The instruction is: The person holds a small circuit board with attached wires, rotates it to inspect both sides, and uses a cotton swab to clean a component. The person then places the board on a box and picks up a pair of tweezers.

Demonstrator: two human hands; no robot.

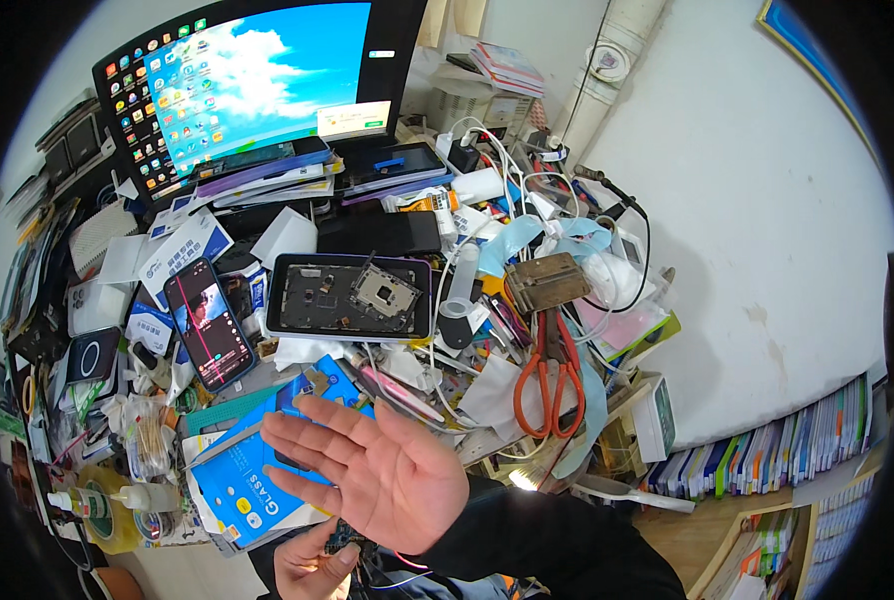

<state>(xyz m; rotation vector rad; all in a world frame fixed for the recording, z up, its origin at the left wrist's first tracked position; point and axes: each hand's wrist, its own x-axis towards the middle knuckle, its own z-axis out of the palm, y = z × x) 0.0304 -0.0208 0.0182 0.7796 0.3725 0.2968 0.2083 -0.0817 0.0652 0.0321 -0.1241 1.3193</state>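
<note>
At the back of a crowded surface [259, 377], a lit monitor [277, 80], cut off along the top; to the right, a bare white wall [767, 250]. At the lower edge, a small dark part [345, 540], perhaps a circuit board, in the pinch of the left hand [312, 565], partly hidden beneath the right hand [397, 478]; too small for any detail. On the right, an ungripping hand with palm up and fingers spread, in front of a partly covered blue box [232, 490]. Farther back, a dark casing [297, 320] with a loose metal plate [387, 290], between a phone with a lit screen [210, 325] and orange-handled scissors [552, 385].
</note>
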